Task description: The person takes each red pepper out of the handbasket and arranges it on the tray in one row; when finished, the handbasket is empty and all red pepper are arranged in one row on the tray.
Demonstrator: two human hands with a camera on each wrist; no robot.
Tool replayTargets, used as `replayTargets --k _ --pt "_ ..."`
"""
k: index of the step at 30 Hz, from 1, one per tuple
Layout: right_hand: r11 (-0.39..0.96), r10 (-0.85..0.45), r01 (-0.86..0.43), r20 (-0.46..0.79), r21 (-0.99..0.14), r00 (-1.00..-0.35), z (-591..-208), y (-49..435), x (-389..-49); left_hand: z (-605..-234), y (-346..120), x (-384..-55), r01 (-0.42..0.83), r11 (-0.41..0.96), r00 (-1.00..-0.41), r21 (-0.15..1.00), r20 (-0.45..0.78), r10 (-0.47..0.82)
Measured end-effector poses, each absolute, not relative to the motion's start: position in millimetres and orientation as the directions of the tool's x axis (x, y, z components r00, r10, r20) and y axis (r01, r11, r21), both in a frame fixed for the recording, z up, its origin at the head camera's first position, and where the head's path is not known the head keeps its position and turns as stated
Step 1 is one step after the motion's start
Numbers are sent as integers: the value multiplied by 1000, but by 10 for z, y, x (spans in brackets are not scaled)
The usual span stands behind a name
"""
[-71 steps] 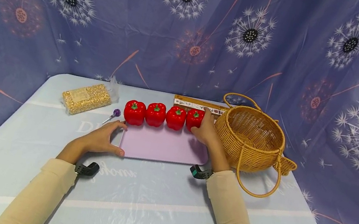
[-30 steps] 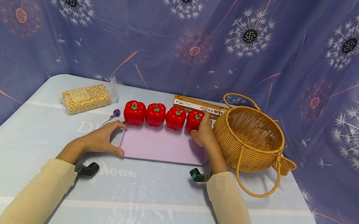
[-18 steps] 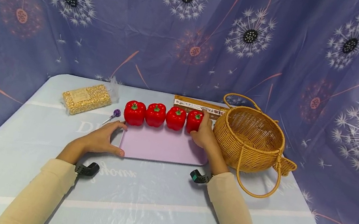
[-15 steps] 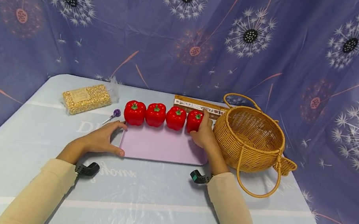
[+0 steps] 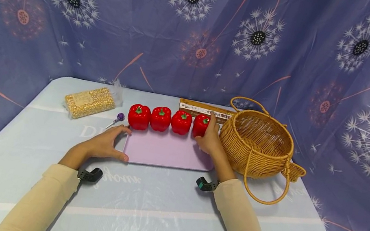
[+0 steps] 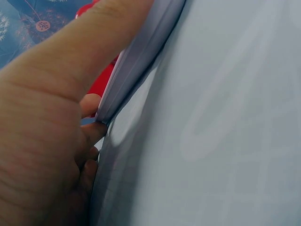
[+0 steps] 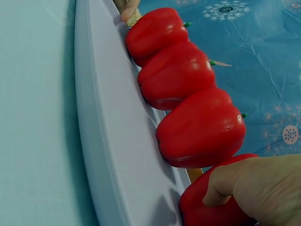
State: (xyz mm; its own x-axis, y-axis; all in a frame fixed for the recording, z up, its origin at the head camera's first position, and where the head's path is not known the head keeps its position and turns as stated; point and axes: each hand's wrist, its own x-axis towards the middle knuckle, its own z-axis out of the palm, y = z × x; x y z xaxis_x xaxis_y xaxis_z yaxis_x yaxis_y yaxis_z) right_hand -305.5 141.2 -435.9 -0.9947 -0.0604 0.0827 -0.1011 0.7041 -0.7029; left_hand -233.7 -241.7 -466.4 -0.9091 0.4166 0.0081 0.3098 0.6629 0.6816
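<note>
Several red bell peppers with green stems stand in a row along the far side of a pale purple tray [image 5: 166, 155]. My right hand [image 5: 211, 140] grips the rightmost bell pepper [image 5: 200, 125], thumb on its near side; its outer fingers are hidden behind the pepper. In the right wrist view the thumb presses against that same red pepper [image 7: 197, 197]. At the tray's left end, my left hand [image 5: 103, 143] holds the edge, thumb at the front corner and fingers at the back corner. The leftmost bell pepper [image 5: 139, 117] stands just beyond those fingers.
A wicker basket [image 5: 258, 163] with looped handles stands right beside my right hand. Behind the peppers lies a pasta box [image 5: 190, 107]. To the left are a bag of yellow kernels [image 5: 90, 102] and a purple lollipop [image 5: 120, 117]. A patterned cloth [image 5: 199, 31] hangs behind the table.
My right hand has shifted very slightly on the rightmost bell pepper since the oldest frame. The left hand, the tray and the other peppers stay in place.
</note>
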Motion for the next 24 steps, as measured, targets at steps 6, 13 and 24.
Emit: replayTargets --k 6,13,24 --pt "710 -53 -112 106 -695 -993 -4362 1392 -3043 -4669 -2430 -2344 314 660 -908 682 14 418" --pt "715 -73 -134 117 -686 -990 -4342 1397 -3057 -4670 -2428 -2345 310 658 -909 686 13 416" --pt "708 -61 -109 94 -698 -994 -4321 1387 -3027 -4662 -2416 -2346 308 655 -910 689 12 415"
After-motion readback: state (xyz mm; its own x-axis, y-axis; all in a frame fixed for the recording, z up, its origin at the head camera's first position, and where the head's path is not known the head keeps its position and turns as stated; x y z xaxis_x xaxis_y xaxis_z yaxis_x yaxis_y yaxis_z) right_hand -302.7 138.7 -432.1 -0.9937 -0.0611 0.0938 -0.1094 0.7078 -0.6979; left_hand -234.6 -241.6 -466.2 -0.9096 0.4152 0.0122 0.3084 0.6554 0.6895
